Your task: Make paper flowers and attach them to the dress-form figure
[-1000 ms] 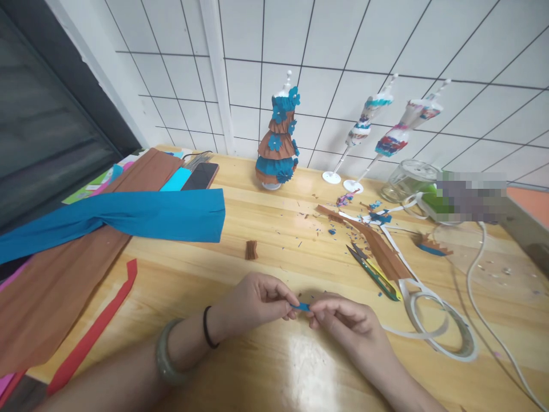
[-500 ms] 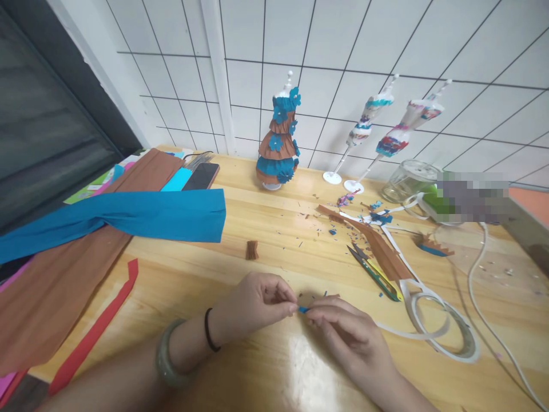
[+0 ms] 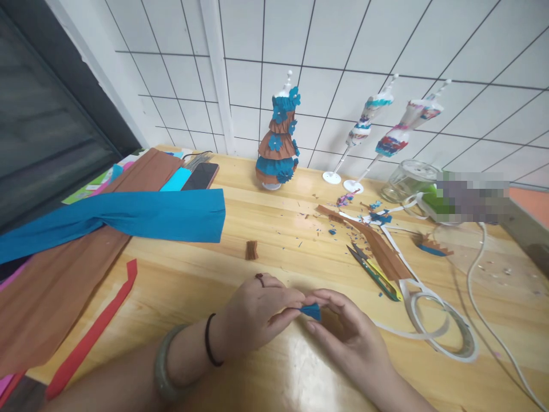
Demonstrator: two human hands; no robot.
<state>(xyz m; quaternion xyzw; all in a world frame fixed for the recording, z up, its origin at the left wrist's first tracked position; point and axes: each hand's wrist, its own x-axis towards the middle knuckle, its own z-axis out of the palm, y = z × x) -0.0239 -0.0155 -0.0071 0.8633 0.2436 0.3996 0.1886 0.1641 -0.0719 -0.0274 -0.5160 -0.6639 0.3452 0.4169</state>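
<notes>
A small fan of pleated blue paper [image 3: 311,311] sits between my hands, low in the middle of the view. The thumb and fingers of my left hand [image 3: 262,309] pinch its narrow left end. My right hand [image 3: 352,331] is around its wide right end, thumb and fingers apart; whether a fingertip touches the paper is unclear. Beyond my left hand, a small pleated brown paper piece [image 3: 251,250] lies on the wooden table [image 3: 206,274]. A doll-like form in tiered brown and blue paper with blue flowers [image 3: 278,140] stands at the back.
Long blue [image 3: 171,216] and brown paper strips [image 3: 72,280], a red strip [image 3: 96,332] and a phone [image 3: 201,176] lie left. Right are snips [image 3: 374,273], a tape roll [image 3: 465,337], a glass jar [image 3: 407,182], paper scraps and a white cable. Two wrapped forms [image 3: 393,137] stand behind.
More of the blue paper shows, now spread in a fan. My right fingers have opened away from it, and my left hand has shifted slightly right and turned.
</notes>
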